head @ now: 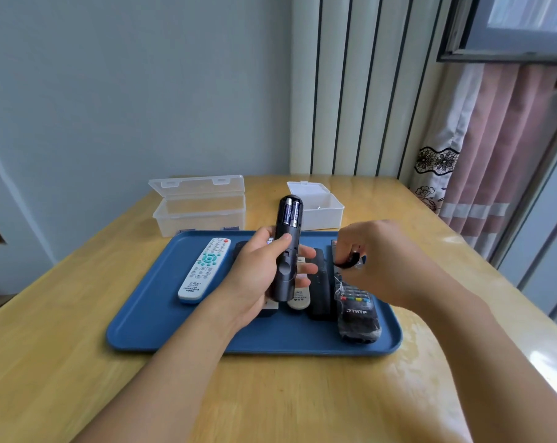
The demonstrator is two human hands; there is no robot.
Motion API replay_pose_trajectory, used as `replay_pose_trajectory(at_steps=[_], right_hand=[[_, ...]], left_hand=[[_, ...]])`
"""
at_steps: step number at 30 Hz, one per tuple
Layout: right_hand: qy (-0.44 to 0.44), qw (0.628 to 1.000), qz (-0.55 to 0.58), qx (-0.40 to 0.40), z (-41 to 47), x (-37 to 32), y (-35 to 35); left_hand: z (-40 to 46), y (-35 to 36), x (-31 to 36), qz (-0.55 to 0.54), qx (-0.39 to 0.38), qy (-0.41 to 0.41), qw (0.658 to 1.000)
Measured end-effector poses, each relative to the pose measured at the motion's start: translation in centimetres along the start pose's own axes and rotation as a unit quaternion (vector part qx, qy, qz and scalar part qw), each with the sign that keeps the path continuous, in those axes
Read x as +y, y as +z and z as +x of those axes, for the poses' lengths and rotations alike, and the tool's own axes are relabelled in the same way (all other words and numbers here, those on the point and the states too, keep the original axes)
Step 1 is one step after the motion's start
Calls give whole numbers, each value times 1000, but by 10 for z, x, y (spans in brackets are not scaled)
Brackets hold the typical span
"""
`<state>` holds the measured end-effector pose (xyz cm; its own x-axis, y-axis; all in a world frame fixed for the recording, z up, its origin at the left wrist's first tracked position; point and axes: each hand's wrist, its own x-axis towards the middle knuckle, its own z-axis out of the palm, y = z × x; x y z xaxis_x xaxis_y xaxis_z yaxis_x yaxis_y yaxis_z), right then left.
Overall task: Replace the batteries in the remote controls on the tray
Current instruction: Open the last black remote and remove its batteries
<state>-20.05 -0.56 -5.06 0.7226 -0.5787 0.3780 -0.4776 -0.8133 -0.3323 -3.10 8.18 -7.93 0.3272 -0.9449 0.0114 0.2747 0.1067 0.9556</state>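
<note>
My left hand [258, 276] grips a black remote [285, 251] above the blue tray [149, 314], back side up. Its battery bay is uncovered and shows two dark batteries [290, 214] at the far end. My right hand [376, 260] hovers over the tray's right side and pinches a small black battery cover [349, 263]. On the tray lie a white remote [205, 270] at the left, a cream remote [299, 300], a black remote [320, 289] and a plastic-wrapped black remote [357, 311] at the right. My left hand hides part of another one.
Behind the tray stand an open clear plastic box [200, 206] at the left and an open white box [322, 206] at the right. The wooden table [79, 362] extends all round. A curtain [481, 155] and a window hang at the right.
</note>
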Motion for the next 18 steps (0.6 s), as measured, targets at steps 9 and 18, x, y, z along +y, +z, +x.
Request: replay_pose_trajectory(at_steps=[9,18], right_hand=[[59,995,16,78,0,-11,-6],[19,949,162,269,3,-27,15]], left_hand=[[-6,2,1,66,-28,17,997],[-10,10,0,73,-62,40,995]])
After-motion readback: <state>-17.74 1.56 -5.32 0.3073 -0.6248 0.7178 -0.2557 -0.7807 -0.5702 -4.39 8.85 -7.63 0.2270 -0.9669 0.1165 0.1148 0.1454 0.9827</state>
